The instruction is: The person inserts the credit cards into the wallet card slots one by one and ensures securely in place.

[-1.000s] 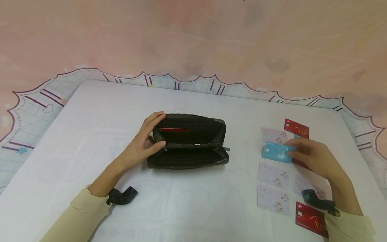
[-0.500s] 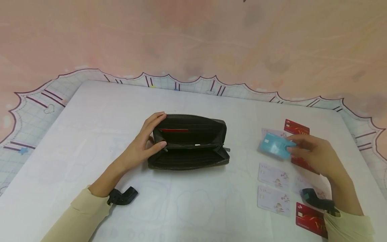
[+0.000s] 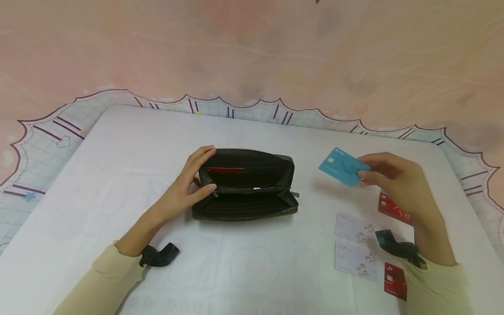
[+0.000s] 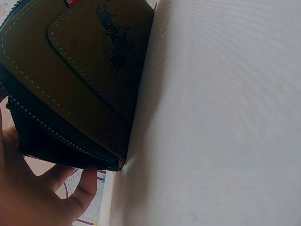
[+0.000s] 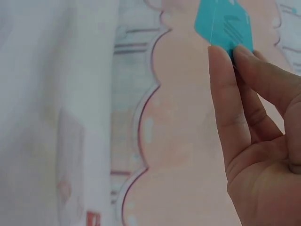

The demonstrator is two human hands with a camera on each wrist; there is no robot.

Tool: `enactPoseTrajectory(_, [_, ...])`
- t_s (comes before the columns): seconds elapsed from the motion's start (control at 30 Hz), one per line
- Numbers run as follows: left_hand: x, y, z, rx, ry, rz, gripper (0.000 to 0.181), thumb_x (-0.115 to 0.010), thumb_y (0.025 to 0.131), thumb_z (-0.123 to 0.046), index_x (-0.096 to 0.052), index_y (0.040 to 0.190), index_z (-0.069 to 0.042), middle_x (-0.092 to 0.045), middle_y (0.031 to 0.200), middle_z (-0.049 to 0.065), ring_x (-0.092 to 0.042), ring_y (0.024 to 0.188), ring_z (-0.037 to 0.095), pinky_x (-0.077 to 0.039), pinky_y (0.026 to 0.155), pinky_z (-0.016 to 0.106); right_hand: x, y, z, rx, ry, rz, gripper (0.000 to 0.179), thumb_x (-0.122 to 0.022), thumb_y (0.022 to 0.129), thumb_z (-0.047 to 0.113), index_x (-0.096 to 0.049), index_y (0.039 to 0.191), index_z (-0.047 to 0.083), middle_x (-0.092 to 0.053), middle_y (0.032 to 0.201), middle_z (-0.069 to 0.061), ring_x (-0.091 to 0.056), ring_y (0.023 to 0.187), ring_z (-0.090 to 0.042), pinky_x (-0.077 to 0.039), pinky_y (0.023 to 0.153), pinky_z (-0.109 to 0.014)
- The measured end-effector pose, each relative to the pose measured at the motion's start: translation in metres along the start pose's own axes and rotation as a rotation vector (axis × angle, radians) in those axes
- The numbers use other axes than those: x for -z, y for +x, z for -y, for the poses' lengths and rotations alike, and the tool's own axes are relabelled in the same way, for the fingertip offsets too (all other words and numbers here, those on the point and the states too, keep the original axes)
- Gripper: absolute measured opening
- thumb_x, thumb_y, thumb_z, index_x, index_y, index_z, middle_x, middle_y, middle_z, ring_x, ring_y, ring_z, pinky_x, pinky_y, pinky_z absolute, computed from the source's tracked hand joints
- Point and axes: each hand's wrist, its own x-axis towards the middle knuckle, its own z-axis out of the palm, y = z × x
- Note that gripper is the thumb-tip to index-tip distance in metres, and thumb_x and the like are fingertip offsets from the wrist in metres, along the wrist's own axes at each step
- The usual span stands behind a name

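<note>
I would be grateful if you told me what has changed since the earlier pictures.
The right hand, pinching the blue card throughout, has raised it above the table and carried it leftward and away from the person. The left hand still holds the open wallet, which has not moved.

Right hand point(image 3: 393, 177) has moved up and inward, nearer the wallet point(image 3: 246, 212); blue card point(image 3: 345, 166), pinched, now raised well above the table point(image 3: 307, 245) and more slanted; middle red card point(image 3: 395, 209) more exposed; lower red card point(image 3: 395, 281) more covered by the right sleeve point(image 3: 437, 288).
</note>
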Motion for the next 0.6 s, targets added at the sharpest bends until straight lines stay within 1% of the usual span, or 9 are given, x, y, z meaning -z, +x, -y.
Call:
enactPoseTrajectory(0.1, [0.0,0.0,0.001,0.005,0.002,0.002,0.076,-0.061,0.091,-0.005,-0.021,0.153,-0.018,-0.011,0.157,0.002,-0.021,0.135,0.019,-0.041,0.07,0.033,-0.005,0.005,0.013,0.044,0.036,0.005,0.031,-0.07,0.088,0.01,-0.067,0.119,0.01,-0.063,0.111,0.004,-0.062,0.092,-0.007,-0.048,0.074,-0.015])
enactPoseTrajectory(0.23, [0.0,-0.001,0.002,0.005,0.008,0.003,0.074,-0.061,0.092,-0.007,-0.021,0.153,-0.018,-0.011,0.157,0.002,-0.02,0.135,0.02,-0.041,0.07,0.033,-0.014,0.012,0.026,0.118,0.072,0.011,0.03,-0.071,0.086,0.006,-0.068,0.115,0.008,-0.064,0.108,0.001,-0.062,0.089,-0.013,-0.049,0.072,-0.017])
enactPoseTrajectory(0.43, [0.0,-0.001,0.002,-0.001,0.006,0.002,0.075,-0.061,0.092,-0.005,-0.021,0.153,-0.017,-0.011,0.157,0.002,-0.021,0.134,0.02,-0.041,0.07,0.032,-0.028,0.022,0.04,0.225,0.172,0.046,0.029,-0.071,0.083,-0.002,-0.07,0.112,0.003,-0.066,0.102,-0.005,-0.068,0.08,-0.015,-0.051,0.073,-0.021])
enactPoseTrajectory(0.6, [0.0,0.0,0.001,0.009,0.003,-0.004,0.076,-0.061,0.09,-0.003,-0.021,0.153,-0.019,-0.011,0.157,0.0,-0.02,0.136,0.019,-0.041,0.07,0.033,-0.035,0.029,0.052,0.278,0.171,0.045,0.029,-0.072,0.082,-0.002,-0.072,0.11,0.006,-0.067,0.099,-0.005,-0.068,0.077,-0.013,-0.051,0.073,-0.021])
